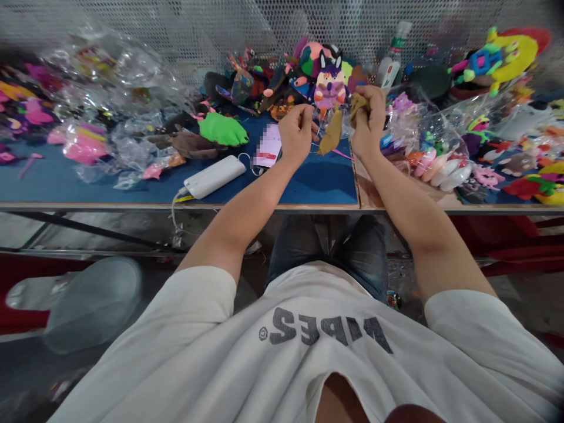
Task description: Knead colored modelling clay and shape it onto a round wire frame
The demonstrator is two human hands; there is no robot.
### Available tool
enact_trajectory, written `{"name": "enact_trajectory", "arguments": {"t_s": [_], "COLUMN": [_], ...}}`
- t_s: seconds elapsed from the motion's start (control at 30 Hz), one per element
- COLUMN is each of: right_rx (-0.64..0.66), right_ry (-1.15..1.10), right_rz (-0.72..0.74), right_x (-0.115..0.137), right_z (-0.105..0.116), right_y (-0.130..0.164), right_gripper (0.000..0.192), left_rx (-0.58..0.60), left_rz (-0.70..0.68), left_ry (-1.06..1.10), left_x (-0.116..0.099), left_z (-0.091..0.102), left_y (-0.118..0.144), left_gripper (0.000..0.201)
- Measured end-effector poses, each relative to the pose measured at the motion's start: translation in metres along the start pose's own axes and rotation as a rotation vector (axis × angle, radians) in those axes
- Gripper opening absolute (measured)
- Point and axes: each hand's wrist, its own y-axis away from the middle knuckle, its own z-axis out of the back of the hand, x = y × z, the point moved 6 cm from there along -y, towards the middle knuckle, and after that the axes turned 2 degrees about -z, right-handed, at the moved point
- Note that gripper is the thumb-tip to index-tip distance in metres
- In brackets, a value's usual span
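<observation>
My right hand [370, 120] is closed on a lump of olive-brown modelling clay [359, 108], its fingers wrapped round it. A longer flap of clay in the same colour [331, 134] shows between my hands; whether it is joined to the lump I cannot tell. My left hand [296, 134] is curled, with its fingertips pinched toward that flap; what they hold, if anything, is hidden. Just beyond my hands stands a purple clay figure [330, 85] with pointed ears and an orange and pink front.
A phone [268, 145] and a white power bank [215, 176] with a cable lie left of my hands. Green clay [224, 128] sits behind them. Bagged clay figures [440, 164] crowd the right, plastic bags [106, 76] the left. A bottle [399, 44] stands by the mesh.
</observation>
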Motion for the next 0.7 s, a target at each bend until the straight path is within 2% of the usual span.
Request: {"name": "enact_trajectory", "arguments": {"t_s": [0.1, 0.2, 0.27, 0.33, 0.43, 0.5, 0.57, 0.7], "right_rx": [0.031, 0.075, -0.017, -0.167, -0.407, -0.504, -0.5, -0.314], "right_ry": [-0.043, -0.066, -0.072, -0.084, -0.144, -0.173, -0.157, -0.128], "right_rz": [0.013, 0.018, 0.002, -0.026, -0.056, -0.064, -0.07, -0.008], "right_x": [0.019, 0.027, 0.025, 0.019, 0.008, 0.001, -0.003, 0.0], "right_z": [-0.01, -0.019, -0.014, -0.002, 0.019, 0.027, 0.027, 0.007], "right_y": [0.003, 0.001, -0.002, -0.004, -0.002, 0.001, 0.002, 0.003], "right_gripper": [0.053, 0.051, 0.054, 0.057, 0.07, 0.078, 0.078, 0.064], "left_rx": [0.025, 0.042, 0.035, 0.023, -0.021, -0.069, -0.094, -0.046], "left_rz": [0.005, 0.015, 0.024, 0.037, 0.045, 0.035, 0.019, -0.006], "left_ry": [0.035, 0.048, 0.055, 0.068, 0.075, 0.066, 0.048, -0.007], "left_x": [-0.011, -0.018, -0.02, -0.02, -0.017, -0.015, -0.014, -0.017], "left_z": [-0.005, -0.007, -0.006, -0.004, -0.002, 0.001, 0.002, -0.002], "left_y": [0.006, 0.007, 0.005, 0.002, -0.002, -0.003, -0.002, 0.004], "left_gripper": [0.065, 0.058, 0.06, 0.064, 0.069, 0.069, 0.068, 0.061]}}
